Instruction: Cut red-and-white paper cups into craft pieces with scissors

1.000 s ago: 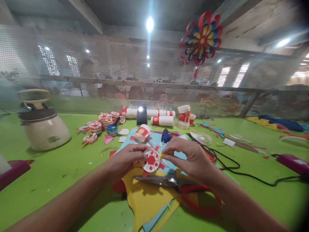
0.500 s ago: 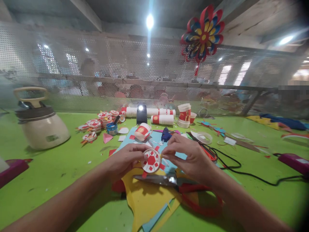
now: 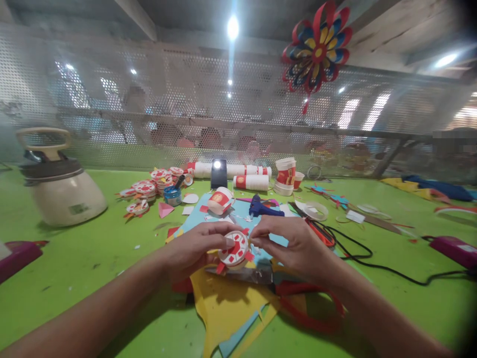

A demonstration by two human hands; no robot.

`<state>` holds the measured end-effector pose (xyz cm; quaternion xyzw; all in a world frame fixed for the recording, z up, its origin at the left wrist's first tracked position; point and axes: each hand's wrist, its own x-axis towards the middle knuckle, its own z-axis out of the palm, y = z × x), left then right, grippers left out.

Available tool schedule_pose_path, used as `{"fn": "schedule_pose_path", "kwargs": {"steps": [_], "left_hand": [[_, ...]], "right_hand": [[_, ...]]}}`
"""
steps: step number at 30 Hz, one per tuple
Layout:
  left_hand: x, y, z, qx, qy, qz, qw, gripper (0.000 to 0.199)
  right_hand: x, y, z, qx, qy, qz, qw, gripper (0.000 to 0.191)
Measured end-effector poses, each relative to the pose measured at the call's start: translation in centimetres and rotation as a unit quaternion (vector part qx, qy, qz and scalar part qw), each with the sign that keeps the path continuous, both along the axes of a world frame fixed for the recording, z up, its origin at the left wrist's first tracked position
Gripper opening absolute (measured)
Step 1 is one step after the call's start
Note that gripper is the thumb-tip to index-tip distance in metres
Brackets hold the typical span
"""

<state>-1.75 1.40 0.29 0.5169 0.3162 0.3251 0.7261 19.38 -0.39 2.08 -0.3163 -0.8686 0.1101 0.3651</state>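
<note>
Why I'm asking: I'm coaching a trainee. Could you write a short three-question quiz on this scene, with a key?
1. True or false: the left hand holds the round red-and-white paper craft.
2. Which lies just below that craft in the view?
A) dark-blue plastic glue gun
B) red-handled metal scissors
C) cream plastic pot with a handle
3. Fill in: the broad, flat tabletop is coloured ____.
Key: 1 true; 2 B; 3 green.

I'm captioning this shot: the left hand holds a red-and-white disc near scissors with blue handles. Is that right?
Not quite: the head view shows the scissors have red handles, not blue. The left hand holds the red-and-white disc near them.
</note>
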Motion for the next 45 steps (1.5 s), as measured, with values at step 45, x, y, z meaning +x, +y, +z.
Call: {"fn": "schedule_pose_path", "kwargs": {"steps": [45], "left_hand": [[-0.2, 0.6, -0.4, 0.013, -0.025, -0.036, 0.999, 0.025]], "right_hand": [[0.3, 1.2, 0.0, -0.156, 0.084, 0.032, 0.984, 0.008]]}}
